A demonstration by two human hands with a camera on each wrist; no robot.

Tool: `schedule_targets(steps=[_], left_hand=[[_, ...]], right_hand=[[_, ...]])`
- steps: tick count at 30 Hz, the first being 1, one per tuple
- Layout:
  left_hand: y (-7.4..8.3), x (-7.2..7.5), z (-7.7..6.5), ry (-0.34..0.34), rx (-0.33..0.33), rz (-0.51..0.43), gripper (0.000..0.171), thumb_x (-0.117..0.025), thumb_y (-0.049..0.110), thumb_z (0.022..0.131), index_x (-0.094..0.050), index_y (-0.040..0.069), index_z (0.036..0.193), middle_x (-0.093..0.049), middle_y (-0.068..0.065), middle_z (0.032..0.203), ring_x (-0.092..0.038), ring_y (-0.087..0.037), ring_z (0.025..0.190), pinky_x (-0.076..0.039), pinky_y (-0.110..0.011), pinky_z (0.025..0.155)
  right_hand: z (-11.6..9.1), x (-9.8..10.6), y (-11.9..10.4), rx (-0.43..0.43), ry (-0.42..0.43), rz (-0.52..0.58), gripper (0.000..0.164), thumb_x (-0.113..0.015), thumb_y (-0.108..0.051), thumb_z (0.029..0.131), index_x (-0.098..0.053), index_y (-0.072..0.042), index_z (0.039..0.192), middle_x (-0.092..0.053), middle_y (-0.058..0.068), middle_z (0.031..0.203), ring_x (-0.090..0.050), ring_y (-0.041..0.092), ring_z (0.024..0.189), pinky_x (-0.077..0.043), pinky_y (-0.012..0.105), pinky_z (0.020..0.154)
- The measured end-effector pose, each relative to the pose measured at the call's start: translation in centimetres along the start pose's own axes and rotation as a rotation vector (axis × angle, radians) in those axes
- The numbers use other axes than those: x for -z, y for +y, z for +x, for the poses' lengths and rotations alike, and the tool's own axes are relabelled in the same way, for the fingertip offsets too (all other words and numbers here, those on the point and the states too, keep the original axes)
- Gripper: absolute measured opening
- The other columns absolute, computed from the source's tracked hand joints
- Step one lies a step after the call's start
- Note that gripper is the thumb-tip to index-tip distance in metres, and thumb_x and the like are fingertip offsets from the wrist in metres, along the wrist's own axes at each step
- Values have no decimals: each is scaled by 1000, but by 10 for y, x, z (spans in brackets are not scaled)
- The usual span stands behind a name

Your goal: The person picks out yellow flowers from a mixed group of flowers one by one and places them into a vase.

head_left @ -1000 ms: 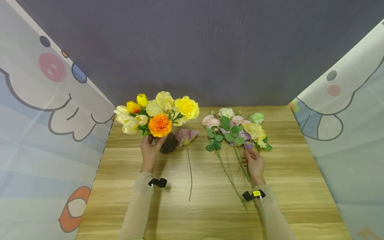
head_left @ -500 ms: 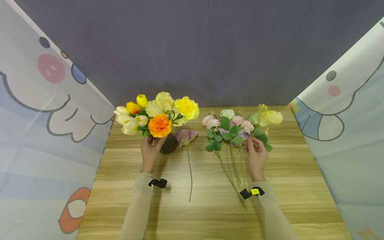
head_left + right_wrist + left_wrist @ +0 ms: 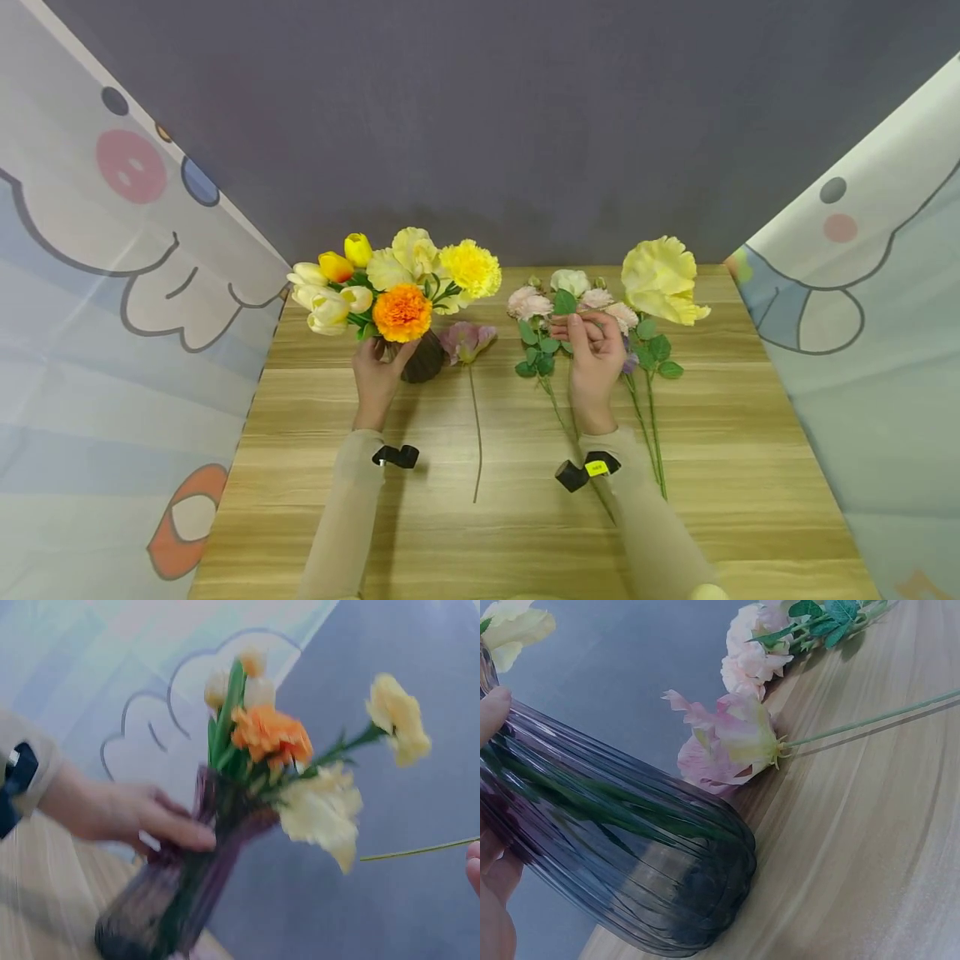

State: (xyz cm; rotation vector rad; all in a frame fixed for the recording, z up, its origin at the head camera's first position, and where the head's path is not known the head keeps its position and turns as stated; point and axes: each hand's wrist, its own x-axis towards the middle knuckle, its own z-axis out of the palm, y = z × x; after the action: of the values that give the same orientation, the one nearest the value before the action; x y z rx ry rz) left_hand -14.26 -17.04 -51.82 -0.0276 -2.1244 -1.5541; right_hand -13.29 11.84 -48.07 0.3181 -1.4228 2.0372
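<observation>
My left hand grips the neck of a ribbed, dark translucent glass vase. The vase leans and holds green stems. From its mouth rise cream and yellow tulips, an orange carnation, a yellow carnation and a pale yellow ruffled flower. My right hand pinches the thin stem of another pale yellow ruffled flower, raised above the table. Its stem tip points toward the vase in the right wrist view; the bloom lies outside that view.
A pink-purple flower lies on the wooden table, its stem toward me. Pale pink roses, a white bloom and green leafy stems lie at the right. A grey wall stands behind, with printed cloth panels either side.
My right hand has lifted the pale yellow flower off the pile and moved left, turning its stem toward the vase. Some stems at the right have shifted. The left hand stays on the vase.
</observation>
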Motion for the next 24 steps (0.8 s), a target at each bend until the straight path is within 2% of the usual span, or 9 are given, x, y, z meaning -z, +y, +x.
schedule_targets(steps=[2, 5, 11, 13, 17, 19, 20, 24], left_hand=[[0, 0, 0, -4, 1, 1, 39, -86, 1, 83, -67, -10, 116, -69, -29, 112, -58, -3, 96, -57, -57, 91], [-1, 0, 0, -6, 6, -3, 39, -85, 1, 83, -67, -9, 116, -69, -27, 113, -60, -7, 97, -57, -55, 92], [-2, -2, 0, 2, 20, -20, 40, -85, -1, 83, -67, -9, 117, -69, -28, 117, -61, -12, 103, -55, -61, 97], [-2, -2, 0, 5, 22, -26, 40, -85, -2, 82, -67, -10, 117, -68, -29, 117, -61, -10, 103, -54, -63, 98], [-2, -3, 0, -1, 18, -36, 39, -85, -2, 82, -67, -11, 115, -68, -31, 116, -59, -6, 102, -53, -64, 98], [-2, -4, 0, 0, 22, -40, 39, -85, -2, 82, -67, -11, 115, -68, -30, 115, -59, -7, 102, -53, -64, 98], [-2, -4, 0, 3, 24, -41, 38, -85, -2, 82, -66, -11, 113, -67, -30, 112, -59, -9, 101, -53, -64, 98], [-3, -3, 0, 13, 42, -41, 36, -85, -2, 82, -66, -10, 111, -67, -28, 108, -61, -17, 101, -53, -64, 97]], right_hand=[[1, -14, 0, -8, -4, 29, 14, -58, -3, 104, -56, 10, 107, -78, 9, 93, -75, 18, 82, -63, 31, 76], [-1, -34, 1, -15, -39, 69, 17, -59, -4, 104, -54, 12, 107, -78, 10, 96, -75, 19, 84, -63, 32, 78], [-9, -67, 14, 5, -134, 114, 21, -56, 2, 104, -48, 21, 107, -78, 7, 103, -76, 19, 88, -64, 37, 78], [-11, -76, 20, 10, -162, 130, 20, -56, 4, 103, -47, 22, 105, -77, 13, 103, -75, 18, 89, -64, 36, 78], [-15, -91, 27, 7, -210, 122, 18, -56, 7, 102, -47, 22, 105, -69, 38, 102, -75, 16, 91, -63, 31, 80], [-18, -97, 29, -49, -234, 77, 17, -56, 8, 102, -48, 22, 106, -64, 45, 103, -74, 12, 93, -62, 29, 82], [-20, -100, 29, -103, -256, 52, 17, -55, 7, 103, -49, 21, 108, -63, 45, 105, -73, 9, 95, -61, 29, 84], [-26, -108, 33, -381, -354, -123, 23, -58, -10, 106, -62, 9, 117, -72, 25, 108, -67, 5, 90, -58, 26, 78]])
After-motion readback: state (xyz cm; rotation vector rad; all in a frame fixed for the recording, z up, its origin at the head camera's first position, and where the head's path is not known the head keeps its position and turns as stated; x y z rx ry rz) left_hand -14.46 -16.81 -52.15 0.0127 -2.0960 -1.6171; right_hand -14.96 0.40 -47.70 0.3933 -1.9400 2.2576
